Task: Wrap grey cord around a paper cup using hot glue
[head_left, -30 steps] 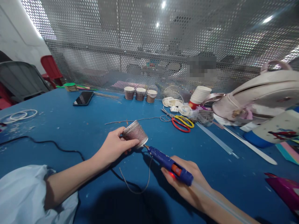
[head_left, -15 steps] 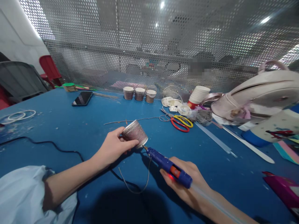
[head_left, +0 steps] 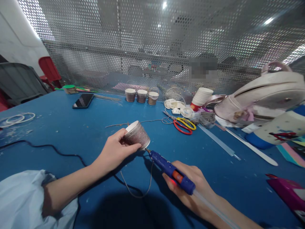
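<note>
A small paper cup wrapped in grey-brown cord is tilted in my left hand, its white opening toward the upper left. My right hand is closed around a blue glue gun, a clear glue stick running out of its back. The gun's metal tip touches or nearly touches the cup's lower rim. A loose end of grey cord hangs from the cup and curls over the blue table.
Three wrapped cups stand at the back. Right of them are stacked paper cups, scissors, glue sticks, a white bag and a magenta object. A phone and black cable lie left.
The cup has turned slightly in my left hand, showing more of its white opening. The glue gun stays at its lower rim.
</note>
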{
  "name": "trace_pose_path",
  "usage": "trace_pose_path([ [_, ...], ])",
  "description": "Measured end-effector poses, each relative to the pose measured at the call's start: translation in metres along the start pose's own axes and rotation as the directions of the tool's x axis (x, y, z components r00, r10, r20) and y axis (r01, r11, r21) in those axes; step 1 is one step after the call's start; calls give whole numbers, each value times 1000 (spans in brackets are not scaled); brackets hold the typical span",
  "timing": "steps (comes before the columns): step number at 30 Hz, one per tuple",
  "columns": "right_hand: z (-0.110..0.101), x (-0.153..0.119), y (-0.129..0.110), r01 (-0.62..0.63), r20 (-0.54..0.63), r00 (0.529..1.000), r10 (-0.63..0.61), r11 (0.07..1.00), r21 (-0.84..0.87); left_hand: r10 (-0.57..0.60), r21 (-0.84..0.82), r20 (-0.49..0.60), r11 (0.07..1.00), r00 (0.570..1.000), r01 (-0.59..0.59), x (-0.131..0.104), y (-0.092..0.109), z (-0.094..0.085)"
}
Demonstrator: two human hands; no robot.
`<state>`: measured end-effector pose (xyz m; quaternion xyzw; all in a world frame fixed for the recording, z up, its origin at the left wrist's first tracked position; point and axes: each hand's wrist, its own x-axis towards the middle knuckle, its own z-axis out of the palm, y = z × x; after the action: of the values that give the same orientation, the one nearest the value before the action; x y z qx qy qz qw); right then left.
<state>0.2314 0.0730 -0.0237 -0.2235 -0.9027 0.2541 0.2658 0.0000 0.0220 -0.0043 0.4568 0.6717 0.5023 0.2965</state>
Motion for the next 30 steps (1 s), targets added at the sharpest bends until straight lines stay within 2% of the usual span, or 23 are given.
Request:
trace_pose_path([
  [3, 0, 0, -1, -16, -11, 1000, 16, 1000, 1, 7, -8, 0, 1000, 1000, -7, 0, -1, 0],
  [8, 0, 2, -2, 50, -9, 999, -50, 999, -3, 12, -19, 4, 1000, 1000, -12, 0, -1, 0],
  [13, -4, 2, -3, -71, 32, 997, 69, 995, 65, -5, 9, 7, 1000, 1000, 5, 0, 1, -1],
  [15, -4, 2, -4, -46, 42, 998, 43, 996, 71, 1, -2, 8, 1000, 1000, -1, 0, 0, -1],
  [19, -3, 3, -4, 48, -7, 999, -48, 999, -11, 1, -5, 6, 1000, 1000, -1, 0, 1, -1],
  [24, -2, 0, 1, 3, -75, 997, -7, 998, -56, -33, -21, 20, 999, 999, 33, 1, 2, -2],
  [30, -1, 1, -3, -4, -67, 998, 0, 998, -68, -37, -60, 48, 997, 998, 40, 2, -3, -2],
])
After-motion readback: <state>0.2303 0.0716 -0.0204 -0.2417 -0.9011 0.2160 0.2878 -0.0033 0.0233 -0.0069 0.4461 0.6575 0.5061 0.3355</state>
